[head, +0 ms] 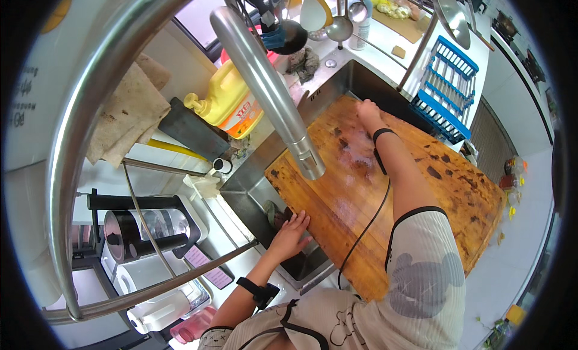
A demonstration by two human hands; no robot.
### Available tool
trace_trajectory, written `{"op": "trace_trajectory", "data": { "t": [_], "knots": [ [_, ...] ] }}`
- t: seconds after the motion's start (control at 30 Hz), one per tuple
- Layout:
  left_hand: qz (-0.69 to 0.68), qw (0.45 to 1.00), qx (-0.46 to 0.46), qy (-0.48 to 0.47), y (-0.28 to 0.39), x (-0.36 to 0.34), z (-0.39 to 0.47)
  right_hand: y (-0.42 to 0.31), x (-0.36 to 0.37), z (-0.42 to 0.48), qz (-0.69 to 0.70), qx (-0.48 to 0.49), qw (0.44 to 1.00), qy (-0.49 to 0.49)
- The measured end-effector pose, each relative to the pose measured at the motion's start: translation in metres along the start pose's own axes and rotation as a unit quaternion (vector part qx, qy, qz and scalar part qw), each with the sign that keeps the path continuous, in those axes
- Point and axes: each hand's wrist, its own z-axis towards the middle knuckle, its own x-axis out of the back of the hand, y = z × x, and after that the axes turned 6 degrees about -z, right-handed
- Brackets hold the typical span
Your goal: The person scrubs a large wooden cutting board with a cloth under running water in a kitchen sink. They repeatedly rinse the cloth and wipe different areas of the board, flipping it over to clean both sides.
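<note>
A large wooden cutting board point(356, 214) with dark stained patches and a wet sheen lies slantwise across the stainless steel sink point(253, 192). My left hand point(291, 235) rests its fingertips on the board's left edge, thumb apart. My right hand point(368, 114) is curled at the board's far edge; what its fingers hold, if anything, is hidden. Just beyond it shows a small strip of grey point(353, 96). Over the board hangs the spout of a metal faucet point(280, 97). A dark green and brown item point(273, 214) lies in the sink near my left hand.
A yellow detergent jug point(235, 97) stands behind the sink. Ladles point(339, 29) and other utensils hang above. At the right is a blue dish rack point(445, 92). A metal rail point(171, 287), a phone point(209, 266) and a clear kettle point(149, 228) are on the left.
</note>
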Motion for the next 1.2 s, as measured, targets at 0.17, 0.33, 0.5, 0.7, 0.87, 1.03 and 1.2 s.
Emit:
{"op": "trace_trajectory", "data": {
  "t": [0.17,0.33,0.5,0.7,0.87,1.03,1.2],
  "knots": [
    [0.011,1.0,-0.01,-0.027,-0.001,0.003,0.011,-0.068,-0.01,-0.03,0.184,0.126,0.96,-0.168],
    [0.028,0.999,-0.001,-0.029,0.001,0.003,0.013,-0.144,0.057,-0.097,0.498,0.143,0.843,-0.146],
    [0.01,0.999,0.022,-0.024,-0.004,0.005,0.003,-0.032,0.03,-0.029,0.2,0.139,0.966,-0.083],
    [0.013,1.0,-0.008,-0.027,0.002,0.006,0.012,-0.044,0.001,-0.042,0.067,0.141,0.982,-0.106],
    [0.021,0.999,-0.007,-0.039,0.011,0.009,0.021,-0.18,0.021,-0.105,0.257,0.328,0.895,-0.16],
    [0.018,0.999,0.021,-0.027,-0.001,0.005,0.002,-0.079,0.035,-0.062,0.268,0.137,0.938,-0.173],
    [0.023,0.999,-0.009,-0.041,0.005,0.007,0.015,0.036,-0.019,-0.045,-0.009,-0.067,0.997,0.042]
  ]
}}
